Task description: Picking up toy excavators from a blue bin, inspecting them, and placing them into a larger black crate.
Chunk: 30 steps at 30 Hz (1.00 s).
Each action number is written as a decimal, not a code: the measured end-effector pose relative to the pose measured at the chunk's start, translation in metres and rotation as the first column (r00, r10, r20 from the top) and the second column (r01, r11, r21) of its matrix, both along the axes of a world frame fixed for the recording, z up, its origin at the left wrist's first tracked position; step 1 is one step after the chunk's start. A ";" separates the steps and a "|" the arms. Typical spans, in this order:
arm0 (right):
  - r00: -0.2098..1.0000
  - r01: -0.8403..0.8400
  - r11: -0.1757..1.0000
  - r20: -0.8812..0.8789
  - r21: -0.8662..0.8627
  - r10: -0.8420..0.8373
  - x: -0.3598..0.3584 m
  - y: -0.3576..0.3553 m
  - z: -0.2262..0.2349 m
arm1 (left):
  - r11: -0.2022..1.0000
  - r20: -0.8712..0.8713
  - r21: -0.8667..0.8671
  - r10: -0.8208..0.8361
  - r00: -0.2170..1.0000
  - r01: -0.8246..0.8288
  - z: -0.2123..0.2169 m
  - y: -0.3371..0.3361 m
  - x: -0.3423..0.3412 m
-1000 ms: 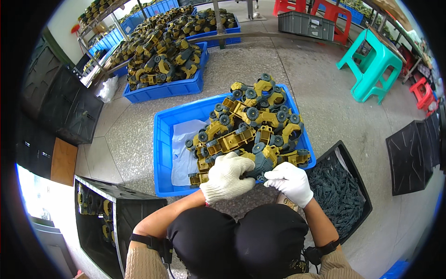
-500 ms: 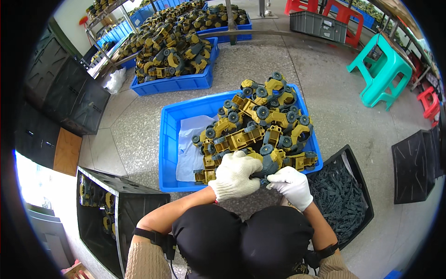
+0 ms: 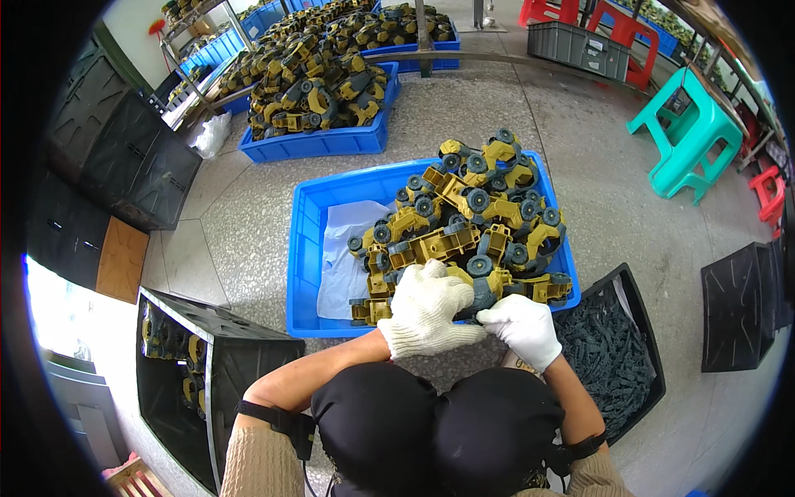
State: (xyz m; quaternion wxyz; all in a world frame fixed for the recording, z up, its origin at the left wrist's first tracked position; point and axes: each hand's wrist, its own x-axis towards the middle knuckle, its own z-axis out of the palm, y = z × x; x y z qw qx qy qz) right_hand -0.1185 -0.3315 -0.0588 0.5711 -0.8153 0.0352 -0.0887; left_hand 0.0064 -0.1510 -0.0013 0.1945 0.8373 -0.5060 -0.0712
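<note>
The left-hand glove (image 3: 431,311) is of thick knitted cloth, matt and rather rough; the right-hand glove (image 3: 523,327) looks thinner and smoother. The toy trucks (image 3: 443,243) seem plastic, with little gloss. The blue crate (image 3: 300,257) is smooth plastic, slightly shiny, as is the green stool (image 3: 712,109). The sleeve (image 3: 263,460) shows soft ribbed knit.

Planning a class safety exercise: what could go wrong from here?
Toy vehicles are heaped above the rim of the blue crate, so some might slide out. The gloved left hand and right hand partly cover the dark grey piece at their fingers, so a slip could go unnoticed.
</note>
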 end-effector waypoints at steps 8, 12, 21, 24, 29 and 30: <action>0.983 0.000 0.987 0.179 -0.159 0.029 0.013 0.004 0.006 | 0.993 0.050 -0.106 0.050 0.998 -0.044 -0.003 0.003 -0.001; 0.994 -0.014 0.999 0.106 -0.039 0.018 0.022 0.011 -0.003 | 0.974 0.011 -0.206 0.097 0.995 -0.093 -0.004 0.013 0.004; 0.995 0.099 0.796 -0.068 0.597 -0.072 0.022 0.029 -0.015 | 0.969 -0.334 -0.147 0.141 0.932 -0.199 0.097 0.092 0.033; 0.930 0.069 0.883 -0.351 0.464 0.112 0.027 0.026 -0.070 | 0.904 -0.079 -0.285 0.310 0.947 -0.320 0.161 0.191 0.026; 0.511 -0.225 0.854 -0.690 0.469 0.513 0.016 0.074 0.015 | 0.377 -0.261 -0.465 0.806 0.531 -0.801 0.192 0.347 -0.028; 0.478 -0.263 0.834 -0.686 0.485 0.549 0.018 0.076 0.023 | 0.272 -0.254 -0.424 0.880 0.402 -0.864 0.184 0.378 -0.038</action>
